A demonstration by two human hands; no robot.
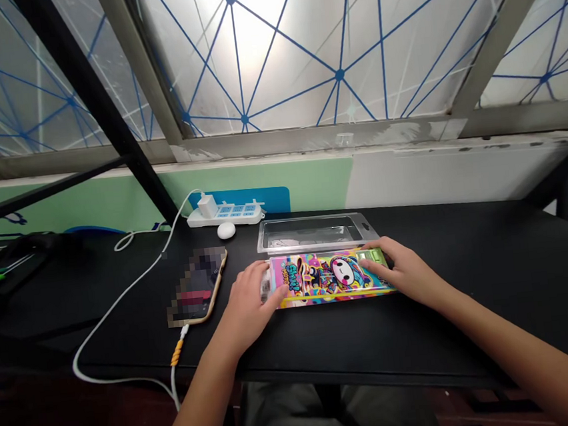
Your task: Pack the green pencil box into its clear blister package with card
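A long colourful cartoon-printed pack (pixel 327 276) lies flat on the black table (pixel 472 288) in front of me. My left hand (pixel 250 303) grips its left end, fingers curled over the edge. My right hand (pixel 403 272) holds the right end, fingers closed over the top corner. Just behind the pack sits a clear plastic tray (pixel 313 231), apart from both hands.
A phone (pixel 199 287) lies left of the pack, plugged into a white cable (pixel 116 303) that loops over the table's front edge. A white power strip (pixel 226 213) with a charger and a small white oval object (pixel 226 230) sit by the wall. Dark gear lies far left.
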